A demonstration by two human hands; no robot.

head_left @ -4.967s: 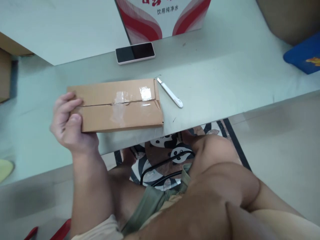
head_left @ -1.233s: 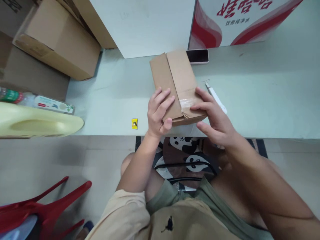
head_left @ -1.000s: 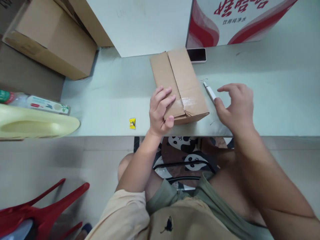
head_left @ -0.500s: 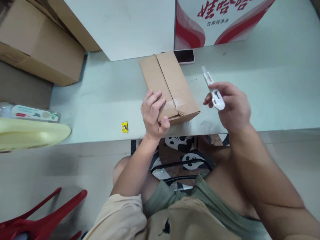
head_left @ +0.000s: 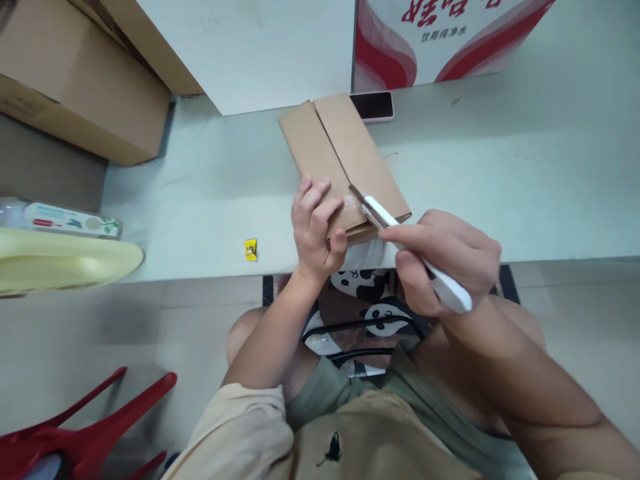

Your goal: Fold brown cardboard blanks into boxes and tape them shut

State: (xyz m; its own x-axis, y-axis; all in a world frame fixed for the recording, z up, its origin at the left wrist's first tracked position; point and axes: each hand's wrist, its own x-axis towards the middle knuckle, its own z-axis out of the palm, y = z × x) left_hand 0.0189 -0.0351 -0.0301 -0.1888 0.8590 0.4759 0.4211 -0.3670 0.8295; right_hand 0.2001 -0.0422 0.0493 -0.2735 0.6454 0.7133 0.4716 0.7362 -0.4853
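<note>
A small brown cardboard box (head_left: 345,153) lies at an angle near the table's front edge, a seam running along its top. My left hand (head_left: 316,227) grips the box's near left corner, fingers on top and thumb at the front side. In my right hand (head_left: 445,260) is a white utility knife (head_left: 380,212), held with the index finger along it. Its blade is out and lies at the seam near the box's front end, by a strip of clear tape (head_left: 351,208). How deep the blade sits cannot be seen.
Behind the box is a phone (head_left: 375,107), beside a white and red carton (head_left: 387,47). A yellow wrapped packet (head_left: 251,250) lies left of my left hand. Larger cardboard boxes (head_left: 110,93) stand at far left. A red stool (head_left: 95,433) is on the floor.
My right hand has moved left and down to the box, bringing the knife from the air on the right onto the seam. Its blade now shows. My left hand still grips the box.
</note>
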